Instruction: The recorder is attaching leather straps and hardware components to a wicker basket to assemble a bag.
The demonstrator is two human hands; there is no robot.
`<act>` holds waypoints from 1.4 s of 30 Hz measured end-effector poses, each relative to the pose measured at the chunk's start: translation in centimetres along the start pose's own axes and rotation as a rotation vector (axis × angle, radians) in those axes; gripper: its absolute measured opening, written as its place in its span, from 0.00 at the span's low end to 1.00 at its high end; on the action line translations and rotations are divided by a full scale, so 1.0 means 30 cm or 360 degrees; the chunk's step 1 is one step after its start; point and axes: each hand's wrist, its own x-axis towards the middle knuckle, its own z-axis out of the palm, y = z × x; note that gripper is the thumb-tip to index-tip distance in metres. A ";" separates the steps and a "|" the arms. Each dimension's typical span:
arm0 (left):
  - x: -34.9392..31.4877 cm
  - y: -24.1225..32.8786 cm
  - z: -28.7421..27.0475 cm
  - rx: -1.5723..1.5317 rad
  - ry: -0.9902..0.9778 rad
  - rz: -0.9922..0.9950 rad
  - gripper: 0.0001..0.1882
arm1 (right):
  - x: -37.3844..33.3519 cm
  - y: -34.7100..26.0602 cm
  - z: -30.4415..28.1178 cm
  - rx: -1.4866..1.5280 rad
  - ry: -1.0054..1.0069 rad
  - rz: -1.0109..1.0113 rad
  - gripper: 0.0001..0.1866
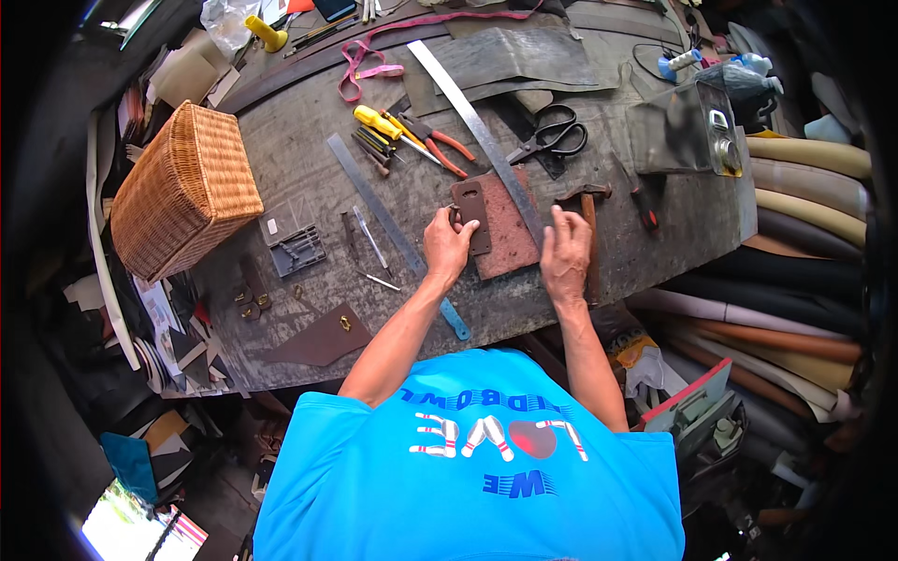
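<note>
A dark brown leather strip (471, 201) with cut-out holes lies on a reddish, rough-faced block (513, 251). My left hand (449, 245) is at the strip's left edge, its thumb on the leather. Thumb and forefinger close round a small dark thing I cannot make out. At the block's right edge, my right hand (567, 260) has its fingers loosely stretched and apart, beside the end of a long steel ruler (474, 126) that slants across the block. Just right of this hand is a hammer (588, 210) with a wooden handle.
A second metal ruler (374, 201) lies left of my left forearm. Beyond are pliers (440, 140), a yellow-handled screwdriver (377, 122) and black scissors (552, 137). A wicker basket (187, 192) stands at left. A leather piece (323, 337) lies by the near edge; material rolls (795, 220) fill the right.
</note>
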 end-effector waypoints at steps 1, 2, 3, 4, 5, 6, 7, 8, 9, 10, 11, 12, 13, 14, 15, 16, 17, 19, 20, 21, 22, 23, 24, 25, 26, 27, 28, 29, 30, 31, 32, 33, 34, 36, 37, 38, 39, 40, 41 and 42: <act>-0.003 -0.007 -0.001 -0.0163 -0.0018 -0.0018 0.19 | 0.013 -0.001 -0.002 0.0002 0.0004 -0.0013 0.20; -0.004 -0.014 -0.002 -0.0326 -0.0036 -0.0035 0.16 | 0.025 -0.033 0.033 0.0197 -0.0011 -0.0127 0.19; 0.007 -0.031 -0.035 -0.0313 -0.0035 -0.0025 0.16 | 0.046 -0.089 0.062 0.0207 0.0001 -0.0121 0.19; 0.001 -0.042 -0.039 -0.0403 -0.0068 -0.0054 0.15 | 0.058 -0.109 0.078 0.0303 -0.0067 -0.0107 0.20; -0.005 -0.051 -0.039 -0.0494 -0.0101 -0.0083 0.14 | 0.071 -0.123 0.096 0.0398 -0.0136 -0.0092 0.21; -0.007 -0.046 -0.038 -0.0499 -0.0093 -0.0084 0.14 | 0.087 -0.114 0.136 0.0378 -0.0122 -0.0059 0.24; -0.012 -0.041 -0.036 -0.0456 -0.0071 -0.0018 0.14 | 0.106 -0.114 0.161 0.0377 -0.0126 -0.0064 0.24; -0.018 -0.036 -0.034 -0.0413 -0.0051 0.0047 0.13 | 0.125 -0.115 0.182 0.0542 -0.0212 0.0065 0.25; -0.022 -0.030 -0.040 -0.0414 -0.0047 0.0045 0.13 | 0.137 -0.115 0.204 0.0710 -0.0298 0.0195 0.25; -0.028 -0.025 -0.045 -0.0462 -0.0088 0.0059 0.13 | 0.140 -0.115 0.220 0.0579 -0.0270 0.0102 0.27; -0.035 -0.020 -0.050 -0.0511 -0.0130 0.0074 0.12 | 0.134 -0.108 0.223 0.0579 -0.0271 0.0101 0.27; -0.040 -0.013 -0.068 -0.0512 -0.0117 0.0073 0.12 | 0.147 -0.123 0.209 0.0890 -0.0382 0.0310 0.26; -0.047 -0.010 -0.089 -0.0666 -0.0195 0.0075 0.11 | 0.160 -0.134 0.193 0.1197 -0.0493 0.0523 0.25; -0.051 -0.007 -0.110 -0.0821 -0.0274 0.0078 0.10 | 0.175 -0.137 0.165 0.1367 -0.0576 0.0619 0.23; -0.057 0.006 -0.142 -0.0825 -0.0273 0.0079 0.10 | 0.181 -0.126 0.150 0.1643 -0.0621 0.0694 0.21; -0.067 0.015 -0.180 -0.0881 -0.0440 0.0057 0.10 | 0.189 -0.135 0.115 0.1789 -0.0724 0.0752 0.20; -0.078 0.020 -0.210 -0.0937 -0.0607 0.0035 0.09 | 0.198 -0.147 0.075 0.1932 -0.0827 0.0812 0.18; -0.101 0.023 -0.241 -0.0881 -0.0658 0.0098 0.10 | 0.210 -0.140 0.029 0.1929 -0.1022 0.0801 0.16; -0.117 0.022 -0.248 -0.0846 -0.0644 0.0266 0.10 | 0.205 -0.140 0.010 0.1924 -0.1218 0.0790 0.14; -0.134 0.023 -0.259 -0.0809 -0.0630 0.0434 0.10 | 0.194 -0.147 -0.007 0.1920 -0.1216 0.0793 0.14; -0.149 0.021 -0.276 -0.0813 -0.0634 0.0433 0.10 | 0.179 -0.154 -0.022 0.2013 -0.1193 0.0829 0.13; -0.162 0.018 -0.298 -0.0757 -0.0640 0.0486 0.11 | 0.162 -0.160 -0.035 0.2105 -0.1168 0.0867 0.11; -0.174 0.015 -0.317 -0.0702 -0.0644 0.0540 0.12 | 0.140 -0.163 -0.047 0.2159 -0.1195 0.0889 0.10; -0.186 0.012 -0.337 -0.0709 -0.0651 0.0539 0.12 | 0.118 -0.169 -0.058 0.2151 -0.1191 0.0895 0.10; -0.198 0.009 -0.355 -0.0546 -0.0637 0.0674 0.11 | 0.095 -0.177 -0.069 0.2039 -0.1218 0.0847 0.10; -0.213 0.003 -0.367 -0.0382 -0.0620 0.0805 0.11 | 0.072 -0.182 -0.079 0.1928 -0.1246 0.0800 0.10; -0.229 -0.005 -0.370 -0.0332 -0.0623 0.0824 0.11 | 0.049 -0.182 -0.087 0.1746 -0.1289 0.0717 0.10; -0.250 -0.011 -0.379 -0.0339 -0.0630 0.0821 0.11 | 0.027 -0.187 -0.096 0.1740 -0.1288 0.0726 0.10; -0.268 -0.014 -0.392 -0.0247 -0.0658 0.0911 0.12 | 0.009 -0.199 -0.107 0.1522 -0.1335 0.0547 0.10; -0.287 -0.015 -0.402 -0.0155 -0.0685 0.1000 0.12 | -0.005 -0.214 -0.122 0.1303 -0.1376 0.0369 0.11; -0.312 -0.018 -0.410 -0.0167 -0.0725 0.0930 0.13 | -0.011 -0.227 -0.145 0.1173 -0.1462 0.0400 0.11; -0.329 -0.031 -0.411 -0.0171 -0.0732 0.0931 0.13 | -0.034 -0.231 -0.147 0.1170 -0.1458 0.0408 0.11; -0.344 -0.048 -0.411 -0.0145 -0.0748 0.0941 0.12 | -0.060 -0.236 -0.147 0.1163 -0.1485 0.0484 0.11; -0.377 -0.078 -0.416 -0.0122 -0.0768 0.0950 0.12 | -0.095 -0.246 -0.157 0.1046 -0.1611 0.0494 0.12; -0.394 -0.091 -0.421 -0.0126 -0.0800 0.0930 0.12 | -0.115 -0.251 -0.162 0.1043 -0.1612 0.0499 0.12; -0.410 -0.106 -0.427 -0.0131 -0.0831 0.0910 0.12 | -0.141 -0.257 -0.166 0.1101 -0.1656 0.0578 0.12; -0.421 -0.124 -0.426 -0.0137 -0.0833 0.0912 0.12 | -0.164 -0.263 -0.170 0.1158 -0.1696 0.0656 0.11; -0.431 -0.144 -0.425 -0.0185 -0.0858 0.0866 0.12 | -0.190 -0.271 -0.173 0.1290 -0.1680 0.0766 0.11; -0.440 -0.160 -0.425 -0.0233 -0.0884 0.0820 0.13 | -0.226 -0.273 -0.170 0.1283 -0.1680 0.0769 0.11; -0.444 -0.164 -0.433 -0.0240 -0.0878 0.0819 0.13 | -0.262 -0.274 -0.163 0.1615 -0.1612 0.0906 0.11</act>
